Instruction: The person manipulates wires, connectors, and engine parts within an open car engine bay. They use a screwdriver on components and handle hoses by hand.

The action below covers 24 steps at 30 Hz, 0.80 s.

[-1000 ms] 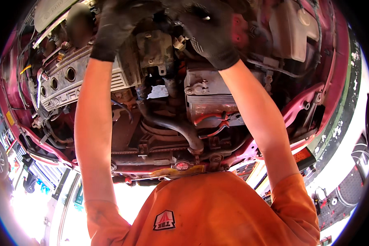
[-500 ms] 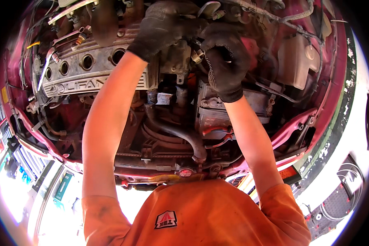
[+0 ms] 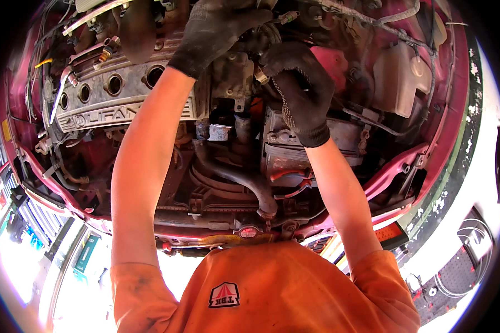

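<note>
Both my hands wear dark work gloves and reach into the far part of a car's engine bay. My left hand [image 3: 219,33] is above the right end of the engine's valve cover [image 3: 125,111]. Its thumb points right, and the upper edge cuts off its fingers. A bit of a flat greyish piece [image 3: 268,3] shows at the fingertips. My right hand [image 3: 305,83] is curled, with thumb and fingers drawn together beside a small pale connector [image 3: 261,75]. Whatever it pinches is hidden by the glove. A loose greenish plug [image 3: 289,16] lies between the hands.
Red-handled pliers [image 3: 290,175] lie on the battery [image 3: 286,155] below my right hand. A thick black hose [image 3: 241,177] curves toward the front. At the right stands a translucent reservoir [image 3: 397,83]. Loose wiring [image 3: 36,61] hangs at the left, and a harness [image 3: 366,19] crosses the upper right.
My left hand has moved up and left, away from my right hand, and the flat greyish piece has shifted with it. My right hand has moved slightly left and down, still curled.
</note>
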Each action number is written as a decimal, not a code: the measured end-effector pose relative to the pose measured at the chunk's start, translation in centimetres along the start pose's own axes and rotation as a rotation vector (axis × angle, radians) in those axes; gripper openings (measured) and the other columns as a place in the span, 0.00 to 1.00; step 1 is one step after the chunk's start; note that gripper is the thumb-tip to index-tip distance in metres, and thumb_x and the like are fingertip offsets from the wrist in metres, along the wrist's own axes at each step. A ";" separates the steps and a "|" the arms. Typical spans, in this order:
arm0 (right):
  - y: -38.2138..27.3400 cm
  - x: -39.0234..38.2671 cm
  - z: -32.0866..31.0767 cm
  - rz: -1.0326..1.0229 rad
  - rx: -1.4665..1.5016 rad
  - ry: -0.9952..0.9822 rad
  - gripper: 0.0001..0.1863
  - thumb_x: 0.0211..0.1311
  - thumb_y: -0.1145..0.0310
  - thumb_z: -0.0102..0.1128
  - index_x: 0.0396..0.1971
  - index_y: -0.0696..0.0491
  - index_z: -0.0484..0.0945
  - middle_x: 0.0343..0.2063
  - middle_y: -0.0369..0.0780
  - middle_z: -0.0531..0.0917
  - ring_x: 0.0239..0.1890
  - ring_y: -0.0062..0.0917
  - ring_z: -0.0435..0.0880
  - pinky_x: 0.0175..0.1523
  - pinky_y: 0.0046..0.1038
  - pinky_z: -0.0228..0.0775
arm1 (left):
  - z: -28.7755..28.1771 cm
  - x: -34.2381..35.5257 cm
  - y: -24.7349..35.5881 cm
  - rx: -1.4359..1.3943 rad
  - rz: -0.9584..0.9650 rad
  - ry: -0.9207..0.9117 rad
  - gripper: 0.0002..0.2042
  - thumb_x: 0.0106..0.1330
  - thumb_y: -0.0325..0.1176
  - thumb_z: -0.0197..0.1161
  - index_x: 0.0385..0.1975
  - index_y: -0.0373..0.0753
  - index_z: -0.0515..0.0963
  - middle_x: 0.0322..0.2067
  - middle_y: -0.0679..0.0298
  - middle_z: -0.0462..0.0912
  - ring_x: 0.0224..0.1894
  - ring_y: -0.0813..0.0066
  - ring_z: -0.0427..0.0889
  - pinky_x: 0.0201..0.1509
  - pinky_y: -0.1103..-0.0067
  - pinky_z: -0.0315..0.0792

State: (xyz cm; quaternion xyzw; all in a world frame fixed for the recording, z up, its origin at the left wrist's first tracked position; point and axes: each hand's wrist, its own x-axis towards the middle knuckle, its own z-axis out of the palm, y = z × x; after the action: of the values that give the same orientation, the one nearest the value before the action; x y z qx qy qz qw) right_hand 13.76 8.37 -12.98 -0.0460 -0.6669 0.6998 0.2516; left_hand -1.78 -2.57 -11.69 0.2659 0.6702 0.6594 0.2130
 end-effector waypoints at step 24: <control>2.6 7.4 -0.3 -0.272 -0.237 -0.276 0.44 0.51 0.69 0.69 0.68 0.57 0.56 0.58 0.45 0.71 0.57 0.30 0.71 0.60 0.32 0.63 | -4.3 1.8 -3.0 -0.290 0.036 -0.079 0.09 0.63 0.26 0.59 0.39 0.29 0.79 0.38 0.58 0.83 0.41 0.69 0.83 0.44 0.74 0.79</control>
State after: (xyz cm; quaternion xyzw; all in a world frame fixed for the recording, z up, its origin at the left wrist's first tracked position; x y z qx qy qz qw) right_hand 6.67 11.78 -13.44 0.1112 -0.7726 0.5759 0.2430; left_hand -6.15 -4.75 -14.42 0.2700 0.5540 0.7420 0.2638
